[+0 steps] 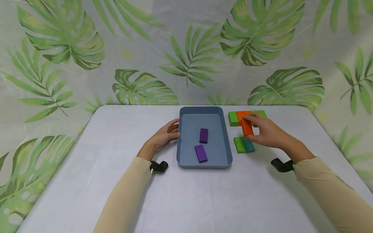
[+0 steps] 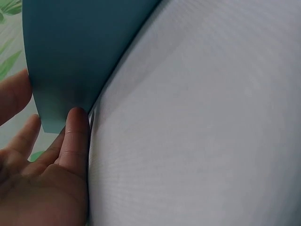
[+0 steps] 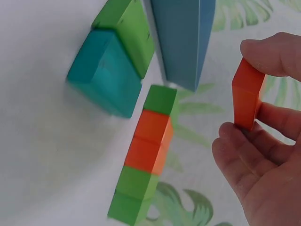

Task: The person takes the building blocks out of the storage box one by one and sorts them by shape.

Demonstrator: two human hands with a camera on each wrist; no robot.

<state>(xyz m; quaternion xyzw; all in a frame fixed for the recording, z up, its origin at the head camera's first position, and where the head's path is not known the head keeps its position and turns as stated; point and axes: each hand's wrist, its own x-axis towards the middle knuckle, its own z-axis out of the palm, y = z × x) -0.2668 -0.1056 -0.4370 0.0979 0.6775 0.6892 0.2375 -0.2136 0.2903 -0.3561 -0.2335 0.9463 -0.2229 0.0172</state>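
Observation:
Against the outer left wall of a grey-blue tray (image 1: 201,164), my left hand (image 1: 161,137) rests with relaxed fingers; its fingers touch the wall (image 2: 84,52) in the left wrist view. My right hand (image 1: 265,131) pinches an orange block (image 1: 248,128) between thumb and fingertips, raised over the table right of the tray. That orange block (image 3: 247,94) is tilted in the right wrist view. Two purple blocks lie apart inside the tray, an upper purple block (image 1: 203,136) and a lower purple block (image 1: 201,153).
Beyond the right hand stands a row of green and orange blocks, with a green block (image 1: 233,119) at its left end. Nearer, a green block (image 1: 240,145) and a teal block (image 1: 249,145) touch side by side. A leaf-patterned cloth (image 1: 140,87) hangs behind the white table (image 1: 186,200).

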